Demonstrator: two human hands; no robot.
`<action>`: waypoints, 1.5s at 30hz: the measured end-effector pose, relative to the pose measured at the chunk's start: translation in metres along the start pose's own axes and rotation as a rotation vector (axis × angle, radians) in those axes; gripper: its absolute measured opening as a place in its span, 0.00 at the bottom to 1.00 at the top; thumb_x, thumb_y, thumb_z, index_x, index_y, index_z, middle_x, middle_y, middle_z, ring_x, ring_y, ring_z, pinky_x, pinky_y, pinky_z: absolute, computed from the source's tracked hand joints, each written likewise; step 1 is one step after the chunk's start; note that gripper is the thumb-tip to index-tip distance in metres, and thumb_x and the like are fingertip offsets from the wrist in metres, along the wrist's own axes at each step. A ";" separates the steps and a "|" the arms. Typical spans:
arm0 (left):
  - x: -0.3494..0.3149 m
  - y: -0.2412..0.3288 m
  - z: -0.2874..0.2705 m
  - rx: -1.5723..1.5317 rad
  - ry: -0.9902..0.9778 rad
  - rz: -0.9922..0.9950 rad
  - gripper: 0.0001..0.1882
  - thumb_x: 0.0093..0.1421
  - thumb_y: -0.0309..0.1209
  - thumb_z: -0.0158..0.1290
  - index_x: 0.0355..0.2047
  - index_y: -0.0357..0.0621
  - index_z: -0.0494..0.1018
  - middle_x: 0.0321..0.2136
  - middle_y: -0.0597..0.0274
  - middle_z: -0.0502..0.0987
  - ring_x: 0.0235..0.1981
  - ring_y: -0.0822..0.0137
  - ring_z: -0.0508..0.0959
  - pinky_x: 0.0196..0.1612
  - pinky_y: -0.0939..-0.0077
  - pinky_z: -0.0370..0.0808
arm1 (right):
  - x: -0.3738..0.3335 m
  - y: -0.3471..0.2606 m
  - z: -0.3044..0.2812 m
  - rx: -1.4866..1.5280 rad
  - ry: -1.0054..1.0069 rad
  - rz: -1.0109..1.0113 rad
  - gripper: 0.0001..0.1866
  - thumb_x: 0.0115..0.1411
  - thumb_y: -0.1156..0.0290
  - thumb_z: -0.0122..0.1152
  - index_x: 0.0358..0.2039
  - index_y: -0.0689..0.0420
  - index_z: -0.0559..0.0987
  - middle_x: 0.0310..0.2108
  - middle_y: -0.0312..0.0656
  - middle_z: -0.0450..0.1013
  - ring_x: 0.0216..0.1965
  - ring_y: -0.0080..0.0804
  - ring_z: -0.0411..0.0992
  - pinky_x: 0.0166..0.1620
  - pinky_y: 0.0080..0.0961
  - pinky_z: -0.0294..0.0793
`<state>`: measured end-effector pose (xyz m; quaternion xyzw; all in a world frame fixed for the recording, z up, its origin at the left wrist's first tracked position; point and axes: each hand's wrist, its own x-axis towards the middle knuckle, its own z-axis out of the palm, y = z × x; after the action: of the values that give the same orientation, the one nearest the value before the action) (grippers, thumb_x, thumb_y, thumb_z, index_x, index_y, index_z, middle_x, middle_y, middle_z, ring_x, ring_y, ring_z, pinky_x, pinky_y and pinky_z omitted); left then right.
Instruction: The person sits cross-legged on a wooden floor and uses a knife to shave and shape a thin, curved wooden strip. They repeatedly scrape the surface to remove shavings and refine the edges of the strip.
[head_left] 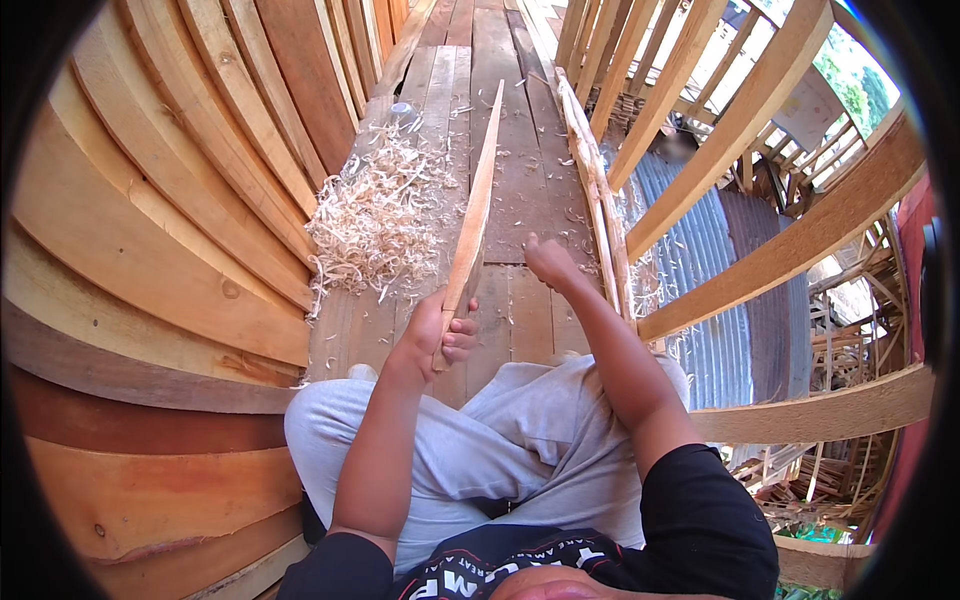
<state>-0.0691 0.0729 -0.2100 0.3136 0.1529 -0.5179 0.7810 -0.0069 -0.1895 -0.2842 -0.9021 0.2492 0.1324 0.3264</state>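
My left hand (440, 328) is wrapped round the lower end of a long pale wooden stick (477, 200). The stick slants up and away from me, flat-faced and narrowing to a point at its far end. Its near end juts out below my fist, above my crossed legs. To the right, apart from the stick, my right hand (550, 262) is closed, with the fingers curled in. Whatever it may hold is hidden. Under both hands lie floor planks (515, 300) dotted with small shavings.
A heap of curled wood shavings (385, 215) lies left of the stick, with a small clear cup-like object (403, 113) behind it. Plank walling (170, 250) closes the left side. On the right are rough wooden strips (598, 190), slatted railing (735, 110) and corrugated metal roofing (695, 290) beyond.
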 end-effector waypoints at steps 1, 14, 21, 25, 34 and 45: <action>0.001 0.000 0.001 0.018 0.004 0.006 0.14 0.67 0.43 0.35 0.34 0.48 0.64 0.12 0.75 0.57 0.07 0.82 0.55 0.08 0.87 0.53 | 0.002 -0.001 0.003 -0.027 0.132 -0.043 0.39 0.66 0.45 0.34 0.31 0.74 0.77 0.27 0.59 0.76 0.32 0.50 0.76 0.39 0.44 0.72; -0.007 -0.004 0.014 0.091 -0.002 0.083 0.21 0.68 0.45 0.33 0.46 0.42 0.66 0.14 0.73 0.60 0.09 0.79 0.58 0.10 0.86 0.57 | -0.098 -0.028 -0.027 0.189 -0.210 -0.767 0.13 0.63 0.60 0.57 0.36 0.55 0.83 0.16 0.38 0.66 0.21 0.21 0.62 0.26 0.29 0.63; -0.011 -0.012 0.003 -0.076 -0.059 0.024 0.24 0.68 0.48 0.32 0.42 0.39 0.67 0.15 0.69 0.63 0.09 0.77 0.60 0.09 0.85 0.58 | -0.106 -0.032 -0.018 -0.033 -0.043 -0.587 0.28 0.67 0.50 0.42 0.27 0.61 0.80 0.18 0.51 0.71 0.22 0.47 0.70 0.29 0.42 0.67; -0.008 -0.013 -0.005 -0.055 -0.088 0.031 0.22 0.68 0.47 0.31 0.33 0.43 0.66 0.13 0.69 0.62 0.07 0.78 0.60 0.07 0.86 0.55 | -0.146 -0.051 -0.008 -0.147 0.016 -0.575 0.35 0.68 0.47 0.34 0.21 0.62 0.79 0.19 0.58 0.72 0.26 0.58 0.73 0.32 0.47 0.71; -0.006 -0.028 -0.004 0.029 -0.048 0.080 0.17 0.68 0.44 0.34 0.29 0.48 0.64 0.12 0.72 0.60 0.08 0.80 0.58 0.08 0.86 0.52 | -0.146 -0.043 0.018 -0.179 0.223 -0.724 0.28 0.63 0.59 0.41 0.11 0.60 0.75 0.13 0.54 0.68 0.17 0.56 0.70 0.26 0.48 0.70; -0.014 -0.037 0.002 0.045 0.027 0.085 0.20 0.70 0.46 0.29 0.32 0.47 0.63 0.11 0.71 0.58 0.06 0.80 0.56 0.07 0.88 0.52 | -0.055 -0.036 0.014 -0.305 0.506 -0.467 0.24 0.62 0.60 0.38 0.24 0.59 0.81 0.21 0.52 0.75 0.21 0.55 0.74 0.31 0.49 0.73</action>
<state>-0.1081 0.0713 -0.2126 0.3443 0.1381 -0.4833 0.7930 -0.0355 -0.1367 -0.2539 -0.9771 0.0870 -0.1372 0.1377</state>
